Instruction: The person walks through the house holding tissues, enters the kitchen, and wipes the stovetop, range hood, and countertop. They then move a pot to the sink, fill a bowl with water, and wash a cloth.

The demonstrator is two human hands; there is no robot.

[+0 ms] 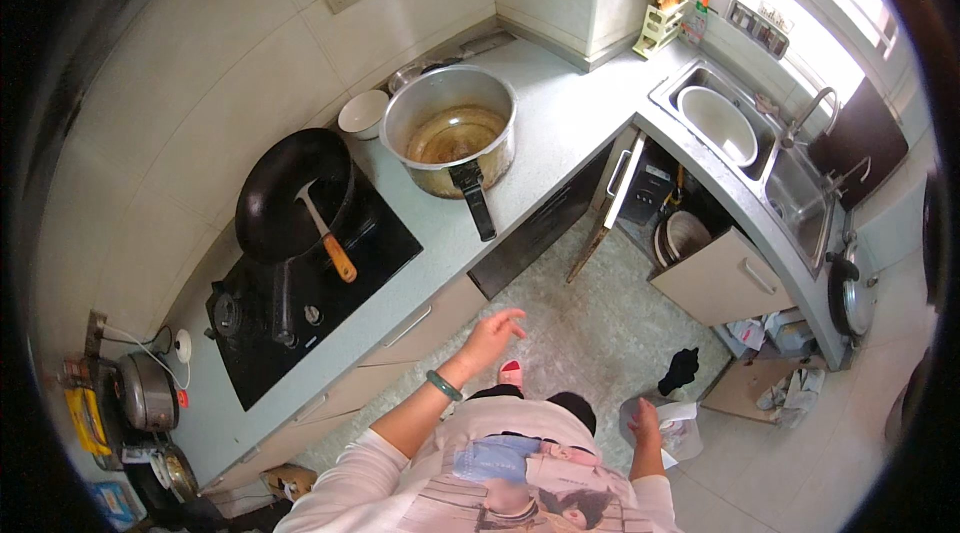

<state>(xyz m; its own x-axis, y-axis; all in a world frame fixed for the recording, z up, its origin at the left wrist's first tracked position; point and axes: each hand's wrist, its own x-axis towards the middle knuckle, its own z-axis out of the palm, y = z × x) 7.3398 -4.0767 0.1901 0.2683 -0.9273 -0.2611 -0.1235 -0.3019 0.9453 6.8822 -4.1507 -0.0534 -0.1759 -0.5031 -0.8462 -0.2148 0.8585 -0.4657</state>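
Observation:
My left hand is raised in front of my body over the floor, fingers apart, with nothing in it; a green bangle circles that wrist. Low at my right side is my right hand, holding nothing that I can see, in front of a pale plastic bag. Ahead on the counter stands a large aluminium pot with a black handle, brown-stained inside. A black wok sits tilted on the gas hob, and a spatula with a wooden handle lies in and across it.
A white bowl stands behind the pot. The double sink holds a white basin. Below, cabinet doors hang open over the floor. A black cloth-like item lies on the floor. A rice cooker stands at the left.

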